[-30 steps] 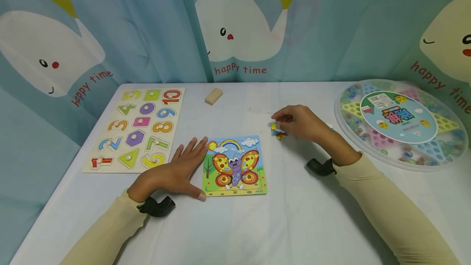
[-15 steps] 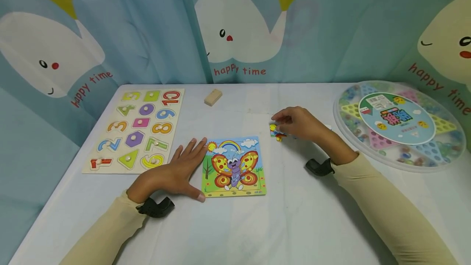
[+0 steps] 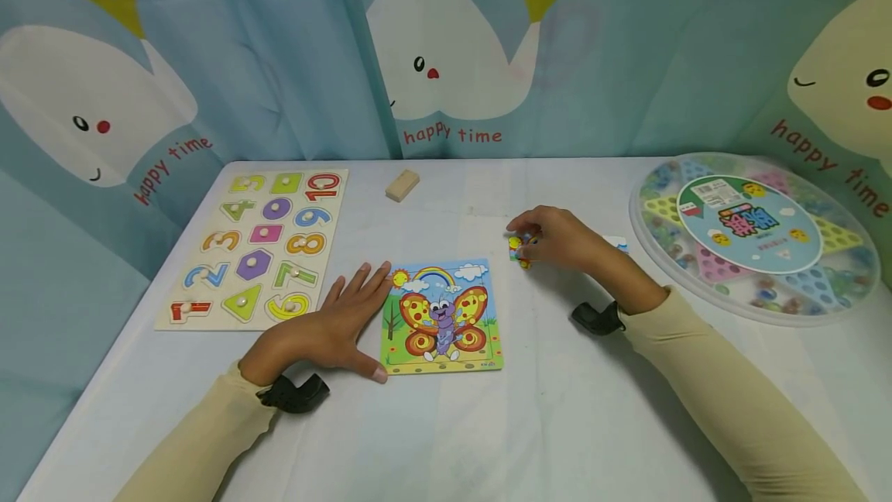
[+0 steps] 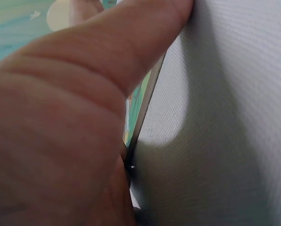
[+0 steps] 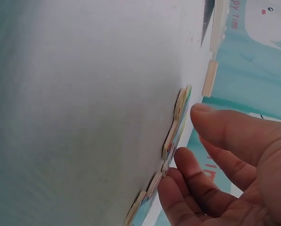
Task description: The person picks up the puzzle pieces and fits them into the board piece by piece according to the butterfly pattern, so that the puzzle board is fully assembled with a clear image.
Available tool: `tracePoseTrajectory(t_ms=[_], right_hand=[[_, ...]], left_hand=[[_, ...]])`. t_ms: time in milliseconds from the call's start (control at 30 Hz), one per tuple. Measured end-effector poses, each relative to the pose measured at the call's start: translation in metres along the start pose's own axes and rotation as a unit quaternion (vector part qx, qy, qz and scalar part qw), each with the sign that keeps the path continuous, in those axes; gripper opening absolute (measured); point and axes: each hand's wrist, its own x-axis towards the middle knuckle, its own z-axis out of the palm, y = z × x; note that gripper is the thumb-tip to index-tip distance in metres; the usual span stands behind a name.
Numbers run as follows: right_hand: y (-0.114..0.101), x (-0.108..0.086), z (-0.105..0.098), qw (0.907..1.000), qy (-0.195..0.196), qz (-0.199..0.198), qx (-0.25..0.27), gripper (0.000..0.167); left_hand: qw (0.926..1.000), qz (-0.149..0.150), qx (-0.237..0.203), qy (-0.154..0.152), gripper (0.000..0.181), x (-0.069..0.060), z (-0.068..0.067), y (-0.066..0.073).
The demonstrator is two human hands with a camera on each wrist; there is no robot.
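In the head view my left hand (image 3: 324, 335) rests with spread fingers at the left edge of a butterfly picture puzzle (image 3: 444, 324), fingertips and thumb tip touching that edge. The left wrist view shows the thumb large beside the board's thin side (image 4: 143, 108). My right hand (image 3: 560, 242) hovers low over several small jigsaw pieces (image 3: 514, 246), its fingers bent loosely and the thumb apart from them. Seen from the right wrist, the wooden-edged jigsaw pieces (image 5: 176, 127) lie flat on the table next to the fingertips; nothing is pinched. The hand hides part of them.
A number-and-shape board (image 3: 216, 293) lies at the left, partly behind the left hand. Near the back edge sits a small wooden block (image 3: 402, 186). At the right is a round clear case (image 3: 753, 223) with marbles. A whale-print curtain (image 3: 307, 53) hangs behind.
My right hand has shifted slightly left over the jigsaw pieces, showing more of a pale piece behind its wrist. The left hand has stayed at the butterfly puzzle.
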Motion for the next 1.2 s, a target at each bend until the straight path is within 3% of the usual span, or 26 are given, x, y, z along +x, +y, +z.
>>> tracePoseTrajectory(t_ms=[567, 1200], right_hand=[[-0.0029, 0.0038, 0.0022, 0.9996, -0.009, -0.013, -0.023, 0.038], [-0.0064, 0.0029, 0.0052, 0.9996, -0.014, -0.025, 0.002, 0.035]], left_hand=[[1.0, -0.004, -0.002, 0.004, 0.129, -0.0013, 0.0, 0.0019], [1.0, 0.002, -0.005, 0.007, 0.131, -0.0013, 0.0001, 0.0006]])
